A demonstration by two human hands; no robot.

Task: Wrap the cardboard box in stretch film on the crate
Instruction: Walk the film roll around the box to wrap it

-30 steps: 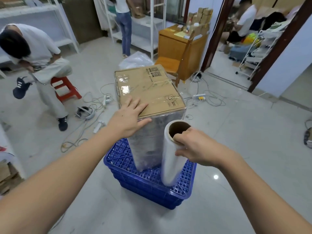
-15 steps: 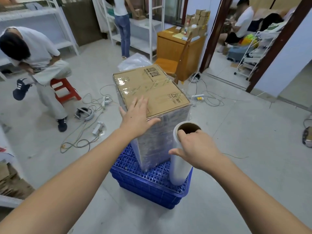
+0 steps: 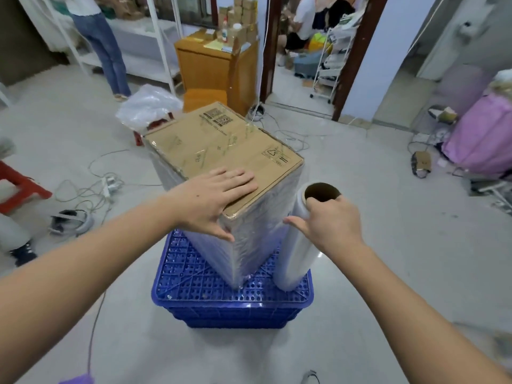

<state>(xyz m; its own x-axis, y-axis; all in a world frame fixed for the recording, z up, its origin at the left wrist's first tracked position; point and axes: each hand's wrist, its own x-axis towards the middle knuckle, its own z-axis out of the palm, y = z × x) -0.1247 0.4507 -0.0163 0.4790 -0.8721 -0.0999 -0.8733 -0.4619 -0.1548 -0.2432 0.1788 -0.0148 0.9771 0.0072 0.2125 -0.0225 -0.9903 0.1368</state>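
left hand (image 3: 214,199) flat on cardboard box (image 3: 221,151) top | right hand (image 3: 328,221) grips film roll (image 3: 297,245) beside box | both on blue crate (image 3: 232,300)

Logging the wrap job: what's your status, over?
Left hand flat on box top. Right hand grips film roll upright on crate. Box sides filmed, top bare. Nothing blocking.

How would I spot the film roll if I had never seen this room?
Find the blue crate on the floor. A tall box stands on it; right of the box stands a glossy clear cylinder, the roll. Its open brown core and the right hand gripping its top mark it.
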